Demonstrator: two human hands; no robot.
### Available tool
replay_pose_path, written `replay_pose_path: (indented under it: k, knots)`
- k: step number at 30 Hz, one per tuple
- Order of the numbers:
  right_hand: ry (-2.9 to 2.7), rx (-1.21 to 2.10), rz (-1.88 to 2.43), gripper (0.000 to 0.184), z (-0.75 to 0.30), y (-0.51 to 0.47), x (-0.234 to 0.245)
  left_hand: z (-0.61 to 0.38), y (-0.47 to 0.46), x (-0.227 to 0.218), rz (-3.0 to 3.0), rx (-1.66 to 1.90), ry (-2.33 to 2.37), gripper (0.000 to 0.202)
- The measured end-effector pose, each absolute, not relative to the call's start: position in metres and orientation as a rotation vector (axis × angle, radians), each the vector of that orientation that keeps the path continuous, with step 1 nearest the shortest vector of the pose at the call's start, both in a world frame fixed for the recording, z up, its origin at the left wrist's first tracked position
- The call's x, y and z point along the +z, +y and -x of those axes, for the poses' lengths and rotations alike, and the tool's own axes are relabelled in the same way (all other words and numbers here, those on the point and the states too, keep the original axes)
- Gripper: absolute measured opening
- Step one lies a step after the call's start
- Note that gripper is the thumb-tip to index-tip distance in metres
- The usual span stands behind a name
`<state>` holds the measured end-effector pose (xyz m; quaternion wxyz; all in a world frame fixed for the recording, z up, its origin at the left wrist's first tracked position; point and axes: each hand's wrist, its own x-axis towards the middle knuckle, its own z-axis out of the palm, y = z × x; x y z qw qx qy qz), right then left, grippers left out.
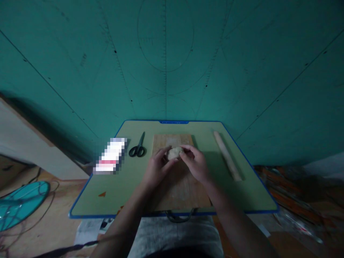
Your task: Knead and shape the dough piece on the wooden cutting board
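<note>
A pale lump of dough sits over the far part of a wooden board on a small green table. My left hand curls its fingers round the dough's left side. My right hand closes its fingers on the right side. Both hands press the lump between them.
Black scissors lie left of the board, and beyond them a blurred white and pink packet. A wooden rolling pin lies at the right. A teal wall rises behind. A teal fan stands on the floor at the left.
</note>
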<state>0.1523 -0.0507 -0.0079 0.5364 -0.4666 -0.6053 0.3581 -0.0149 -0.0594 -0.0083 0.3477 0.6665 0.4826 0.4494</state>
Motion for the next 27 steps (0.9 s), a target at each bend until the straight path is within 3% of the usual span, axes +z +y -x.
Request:
replay_pose_path:
  k: [5, 13, 20, 27]
  knots:
    - [-1.586, 0.678, 1.094, 0.020, -0.1491, -0.0558, -0.0081, 0.0143, -0.0591, -0.0046, -1.660, 1.018, 1.277, 0.045]
    - [-1.541, 0.655, 1.047, 0.014, -0.1482, -0.0562, -0.0102, 0.0089, -0.0599, -0.0024, -1.514, 1.071, 1.121, 0.035]
    - [-1.622, 0.606, 1.121, 0.023, -0.1493, -0.0545, -0.0101, 0.0068, -0.0604, -0.0038, -1.349, 1.213, 1.029, 0.041]
    - [-1.767, 0.443, 1.017, 0.029, -0.1481, -0.0597, -0.0030, 0.0079, -0.0608, -0.0009, -1.299, 1.246, 1.011, 0.029]
